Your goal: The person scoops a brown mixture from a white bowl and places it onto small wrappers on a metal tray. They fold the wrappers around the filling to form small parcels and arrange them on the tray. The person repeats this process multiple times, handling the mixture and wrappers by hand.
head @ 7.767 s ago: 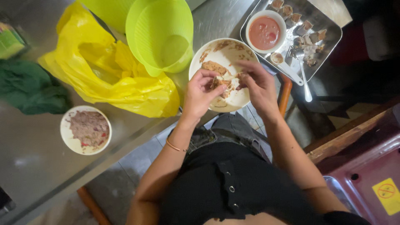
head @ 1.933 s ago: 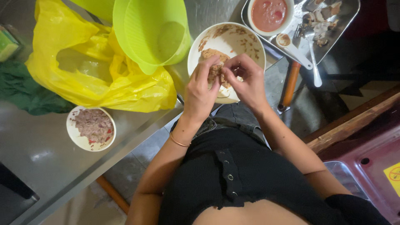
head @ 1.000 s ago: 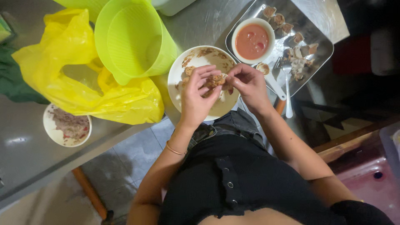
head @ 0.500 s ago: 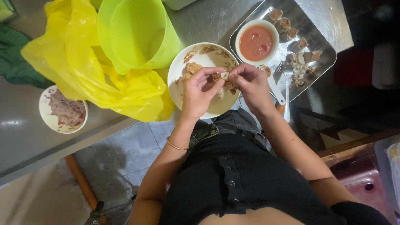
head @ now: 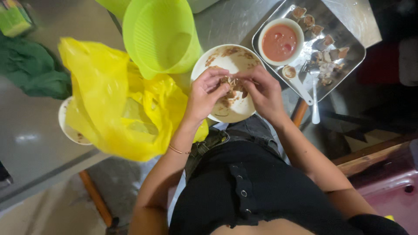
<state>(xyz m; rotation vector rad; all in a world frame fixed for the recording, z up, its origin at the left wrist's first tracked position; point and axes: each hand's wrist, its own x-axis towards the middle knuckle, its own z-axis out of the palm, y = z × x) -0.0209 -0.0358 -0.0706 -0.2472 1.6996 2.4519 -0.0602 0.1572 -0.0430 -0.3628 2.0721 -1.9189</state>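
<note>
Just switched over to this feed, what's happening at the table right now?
A person stands at a metal table with both hands over a smeared white plate. The left hand and right hand together pinch a small brownish piece of food above it. Beside the plate lie a yellow plastic bag and a green plastic basket; a metal tray holds a bowl of red sauce and more small pieces.

A crumpled bright yellow plastic bag (head: 117,109) lies on the steel tabletop (head: 30,139). Up and to the left of the bag, at the tabletop's far corner, sits a small green and yellow block-shaped packet (head: 13,19), partly cut off and blurred. No signs or screens appear.
</note>
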